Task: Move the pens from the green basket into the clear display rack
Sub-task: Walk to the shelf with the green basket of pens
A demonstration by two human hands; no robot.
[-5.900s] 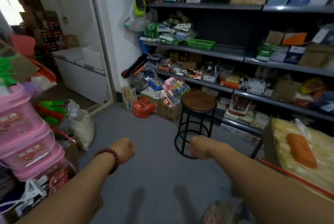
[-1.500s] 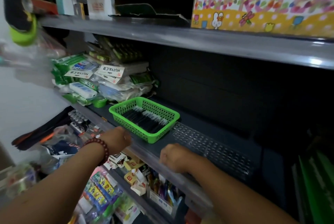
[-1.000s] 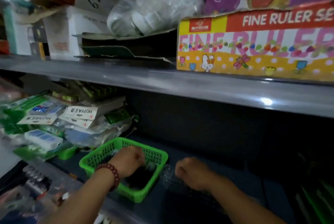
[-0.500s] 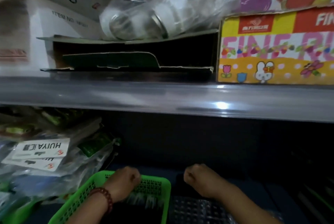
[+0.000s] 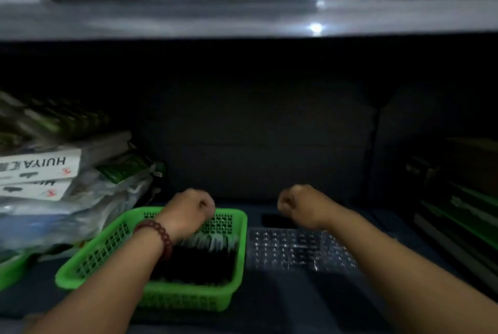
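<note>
pens (image 5: 199,261) lie in green basket (image 5: 102,253) below left hand (image 5: 186,212), clear rack (image 5: 296,253) below right hand (image 5: 299,204); all fingers (image 5: 207,204) curled, empty.

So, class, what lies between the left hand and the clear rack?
Head view: the right wall of the green basket separates the left hand from the clear rack.

green mesh basket (image 5: 188,301), black pens (image 5: 200,263), clear studded rack (image 5: 296,250), maroon beaded bracelet (image 5: 159,232)
</note>
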